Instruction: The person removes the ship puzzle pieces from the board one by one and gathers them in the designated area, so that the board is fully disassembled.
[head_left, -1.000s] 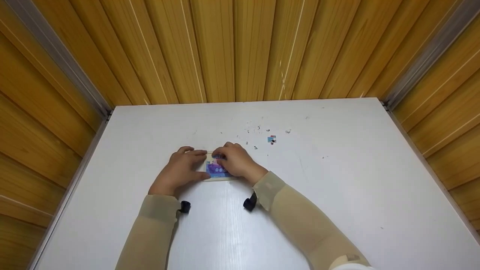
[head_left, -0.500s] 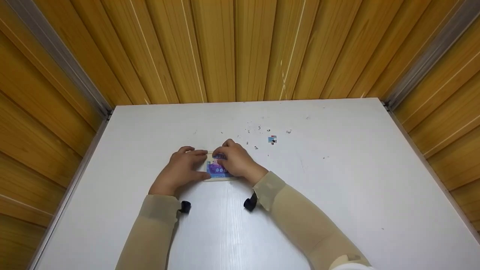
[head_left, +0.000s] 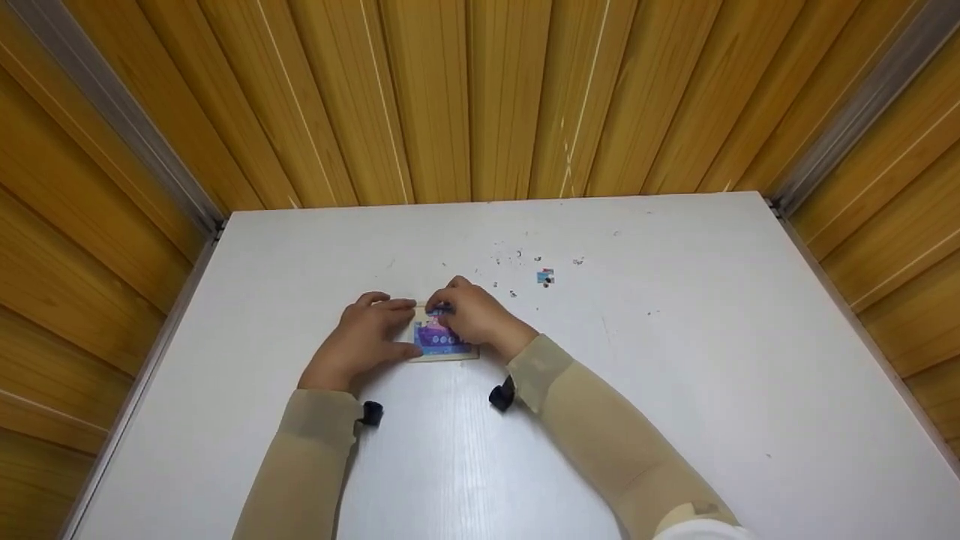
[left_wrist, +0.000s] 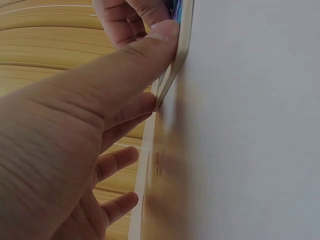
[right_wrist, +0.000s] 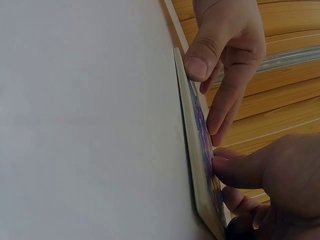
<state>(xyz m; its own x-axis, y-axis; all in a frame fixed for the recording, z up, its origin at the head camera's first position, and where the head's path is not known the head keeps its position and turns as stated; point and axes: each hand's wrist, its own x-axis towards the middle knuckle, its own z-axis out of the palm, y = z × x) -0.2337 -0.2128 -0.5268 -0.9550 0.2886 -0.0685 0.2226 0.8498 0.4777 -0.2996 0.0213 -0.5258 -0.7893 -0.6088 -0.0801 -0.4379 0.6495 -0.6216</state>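
A small jigsaw puzzle [head_left: 441, 341] with a blue, purple and pink picture lies in a pale frame tray [head_left: 450, 358]. A bare cream patch shows at its upper left. My left hand [head_left: 360, 337] rests at the tray's left side, its straight thumb on the near corner and its index finger at the far corner; the other fingers are spread. Over the upper part of the picture, my right hand [head_left: 476, 315] has curled fingers and seems to pinch a dark blue puzzle piece [head_left: 448, 308], mostly hidden by the fingers. The right thumb [right_wrist: 232, 170] touches the picture.
One loose puzzle piece [head_left: 545, 277], blue with some red, lies on the white table [head_left: 637, 375], beyond and right of the tray. Small dark marks or scraps [head_left: 517, 255] are scattered near it. Wood-look panels [head_left: 510, 97] stand behind the table.
My right hand has shifted slightly up and to the right, so more of the picture and the tray's near right corner show. My left hand and the loose piece stay put.
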